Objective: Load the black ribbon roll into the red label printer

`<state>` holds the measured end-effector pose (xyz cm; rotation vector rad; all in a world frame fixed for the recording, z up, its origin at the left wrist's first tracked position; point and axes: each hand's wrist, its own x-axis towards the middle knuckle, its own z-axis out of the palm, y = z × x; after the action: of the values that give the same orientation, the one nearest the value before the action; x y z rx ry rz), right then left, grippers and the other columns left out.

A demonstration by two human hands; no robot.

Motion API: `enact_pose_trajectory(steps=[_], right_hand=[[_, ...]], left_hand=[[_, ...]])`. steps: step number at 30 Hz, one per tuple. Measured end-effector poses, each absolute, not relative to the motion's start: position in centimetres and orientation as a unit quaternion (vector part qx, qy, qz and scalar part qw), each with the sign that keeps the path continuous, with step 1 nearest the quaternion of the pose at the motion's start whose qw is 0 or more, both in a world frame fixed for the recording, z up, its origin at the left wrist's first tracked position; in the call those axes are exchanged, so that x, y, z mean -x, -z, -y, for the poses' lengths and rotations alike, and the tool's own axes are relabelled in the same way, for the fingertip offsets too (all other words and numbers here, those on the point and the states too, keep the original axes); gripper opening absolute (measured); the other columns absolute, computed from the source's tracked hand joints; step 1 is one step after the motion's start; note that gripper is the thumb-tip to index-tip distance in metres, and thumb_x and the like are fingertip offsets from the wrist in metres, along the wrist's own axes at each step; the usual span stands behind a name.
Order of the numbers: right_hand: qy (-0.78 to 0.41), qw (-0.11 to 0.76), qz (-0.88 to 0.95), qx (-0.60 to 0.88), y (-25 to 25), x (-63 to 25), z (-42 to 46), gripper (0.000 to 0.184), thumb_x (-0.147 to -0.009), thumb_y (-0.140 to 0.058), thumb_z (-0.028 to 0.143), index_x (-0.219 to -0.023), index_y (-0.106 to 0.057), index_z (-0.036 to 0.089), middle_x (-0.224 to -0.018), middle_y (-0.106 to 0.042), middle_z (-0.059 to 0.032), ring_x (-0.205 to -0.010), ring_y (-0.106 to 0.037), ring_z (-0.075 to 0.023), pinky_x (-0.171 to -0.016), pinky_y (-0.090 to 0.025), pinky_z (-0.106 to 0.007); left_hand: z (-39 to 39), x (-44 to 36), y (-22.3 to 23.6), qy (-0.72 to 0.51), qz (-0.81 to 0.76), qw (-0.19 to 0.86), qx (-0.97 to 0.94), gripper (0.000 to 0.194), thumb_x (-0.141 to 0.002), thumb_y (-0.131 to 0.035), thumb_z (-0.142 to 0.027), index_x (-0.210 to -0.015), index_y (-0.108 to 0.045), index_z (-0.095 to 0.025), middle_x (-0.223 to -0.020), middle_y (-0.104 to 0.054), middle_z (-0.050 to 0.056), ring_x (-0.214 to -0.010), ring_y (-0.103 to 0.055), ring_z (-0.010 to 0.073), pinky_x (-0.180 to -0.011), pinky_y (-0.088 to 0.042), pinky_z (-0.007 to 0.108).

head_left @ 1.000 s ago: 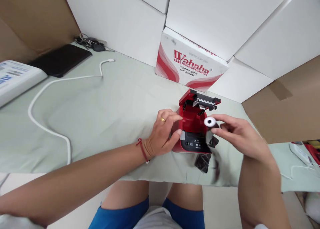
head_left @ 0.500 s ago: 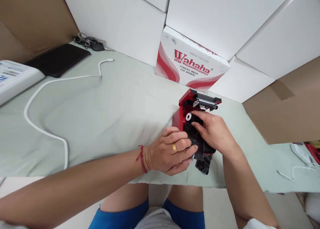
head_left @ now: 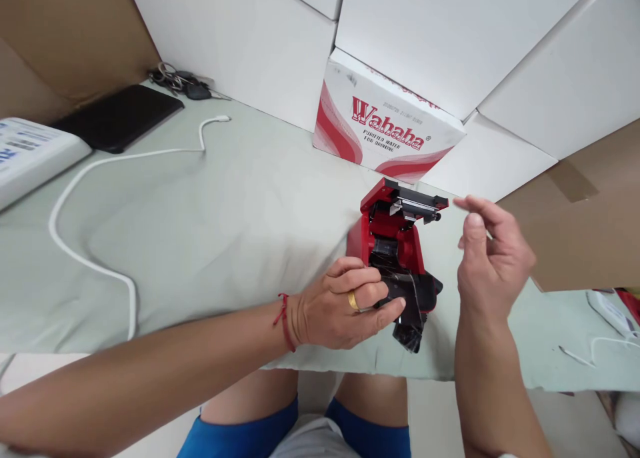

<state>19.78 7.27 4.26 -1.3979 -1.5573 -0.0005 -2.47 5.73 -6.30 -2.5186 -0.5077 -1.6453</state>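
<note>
A small red and black device [head_left: 357,237], like a label printer, stands with its hinged lid [head_left: 407,201] raised. In its red-walled compartment sits a dark roll [head_left: 385,247], from which glossy black film [head_left: 407,291] runs out over the front and hangs down as a crumpled end. My left hand [head_left: 350,305] is curled at the device's left front, its fingers on the film and the thumb hidden from view. Off to the right of the device, my right hand [head_left: 493,258] is raised and touches nothing, index finger stretched out and thumb apart.
Behind the device stands a Wahaha water carton [head_left: 385,125] against white boxes. On the left lie a white cable [head_left: 55,218], a black flat object [head_left: 125,115], keys [head_left: 187,85] and a white box [head_left: 40,155]. Another cable [head_left: 575,358] lies at right.
My right hand has let go of the roll and moved out to the right. The roll's white core end no longer shows. My left hand has stayed nearly in place.
</note>
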Motion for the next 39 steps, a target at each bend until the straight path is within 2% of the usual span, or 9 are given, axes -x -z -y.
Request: enact_pose_trajectory(steps=[3, 6, 12, 15, 18, 21, 29, 35, 39], right_hand=[[-0.043, 0.497, 0.646, 0.577, -2.1, -21.2, -9.4, 0.05, -0.111, -0.056, 0.054, -0.154, -0.064, 0.031, -0.159, -0.067, -0.0108, -0.136, -0.069, -0.0272, -0.112, -0.06, -0.049], [-0.143, 0.504, 0.655, 0.545, 0.0, -22.0, -10.5, 0.055, -0.112, -0.053, 0.055, -0.161, -0.057, 0.029, -0.163, -0.064, -0.0125, -0.149, -0.063, -0.028, -0.125, -0.05, -0.055], [-0.145, 0.569, 0.639, 0.497, 2.2, -22.3, -7.1, 0.046, -0.113, -0.048, 0.056, -0.122, -0.081, 0.025, -0.128, -0.081, -0.0129, -0.132, -0.073, -0.0313, -0.116, -0.057, -0.057], [-0.127, 0.543, 0.677, 0.481, 3.6, -22.9, -5.0, 0.042, -0.113, -0.05, 0.049, -0.11, -0.085, 0.027, -0.121, -0.084, -0.0105, -0.132, -0.073, -0.0334, -0.118, -0.053, -0.063], [-0.13, 0.523, 0.703, 0.464, 4.7, -23.3, -3.9, 0.035, -0.113, -0.052, 0.038, -0.114, -0.086, 0.029, -0.123, -0.086, -0.0076, -0.135, -0.072, -0.0326, -0.121, -0.05, -0.065], [-0.114, 0.532, 0.693, 0.472, 5.1, -23.2, -3.8, 0.037, -0.113, -0.051, 0.037, -0.11, -0.087, 0.029, -0.119, -0.087, -0.0076, -0.131, -0.074, -0.0336, -0.119, -0.051, -0.067], [-0.1, 0.528, 0.708, 0.458, 4.7, -22.8, -3.9, 0.035, -0.112, -0.052, 0.028, -0.112, -0.087, 0.031, -0.117, -0.088, -0.0052, -0.127, -0.077, -0.0319, -0.115, -0.055, -0.065], [-0.116, 0.532, 0.677, 0.495, 4.6, -22.4, -3.5, 0.032, -0.112, -0.055, 0.029, -0.11, -0.087, 0.03, -0.118, -0.087, -0.0053, -0.129, -0.075, -0.0314, -0.115, -0.055, -0.063], [-0.1, 0.519, 0.688, 0.498, 3.6, -21.6, -2.2, 0.037, -0.113, -0.05, 0.039, -0.122, -0.085, 0.028, -0.123, -0.086, -0.0097, -0.132, -0.073, -0.0341, -0.115, -0.056, -0.064]], left_hand=[[-5.7, 2.3, 6.0, 0.545, 0.171, 0.059, 0.819, 0.026, -0.095, -0.072, -0.021, -0.118, -0.075, -0.032, -0.099, -0.076, 0.001, -0.108, -0.066, 0.0204, -0.101, -0.055, 0.038], [-5.7, 2.2, 5.6, 0.558, 0.174, 0.074, 0.808, 0.021, -0.095, -0.071, -0.022, -0.113, -0.077, -0.032, -0.095, -0.075, 0.0, -0.103, -0.065, 0.0197, -0.1, -0.056, 0.035], [-5.3, 2.3, 5.5, 0.561, 0.164, 0.085, 0.807, 0.02, -0.095, -0.073, -0.026, -0.11, -0.079, -0.037, -0.095, -0.073, -0.001, -0.101, -0.064, 0.0187, -0.1, -0.055, 0.033], [-5.5, 2.7, 5.8, 0.561, 0.157, 0.057, 0.811, 0.024, -0.102, -0.066, -0.039, -0.122, -0.078, -0.035, -0.098, -0.073, 0.002, -0.11, -0.067, 0.0218, -0.109, -0.053, 0.037], [-6.3, 3.2, 6.0, 0.571, 0.173, -0.003, 0.802, 0.048, -0.111, -0.044, -0.052, -0.144, -0.069, -0.028, -0.112, -0.079, 0.008, -0.126, -0.07, 0.0272, -0.119, -0.049, 0.044], [-7.4, 3.7, 6.0, 0.57, 0.214, -0.09, 0.788, 0.056, -0.113, -0.037, -0.05, -0.159, -0.055, -0.025, -0.123, -0.084, 0.01, -0.126, -0.076, 0.0292, -0.124, -0.043, 0.051], [-8.3, 4.1, 5.4, 0.572, 0.211, -0.198, 0.768, 0.03, -0.11, -0.044, -0.028, -0.124, -0.07, -0.024, -0.11, -0.086, 0.009, -0.104, -0.082, 0.0249, -0.102, -0.052, 0.046], [-8.4, 3.9, 6.1, 0.57, 0.177, -0.21, 0.775, 0.037, -0.097, -0.059, -0.022, -0.134, -0.064, -0.024, -0.114, -0.08, 0.011, -0.114, -0.076, 0.0295, -0.1, -0.056, 0.048], [-8.8, 4.0, 7.0, 0.551, 0.215, -0.298, 0.749, 0.053, -0.1, -0.063, -0.032, -0.152, -0.054, -0.027, -0.148, -0.066, 0.016, -0.145, -0.06, 0.0353, -0.123, -0.049, 0.061]])
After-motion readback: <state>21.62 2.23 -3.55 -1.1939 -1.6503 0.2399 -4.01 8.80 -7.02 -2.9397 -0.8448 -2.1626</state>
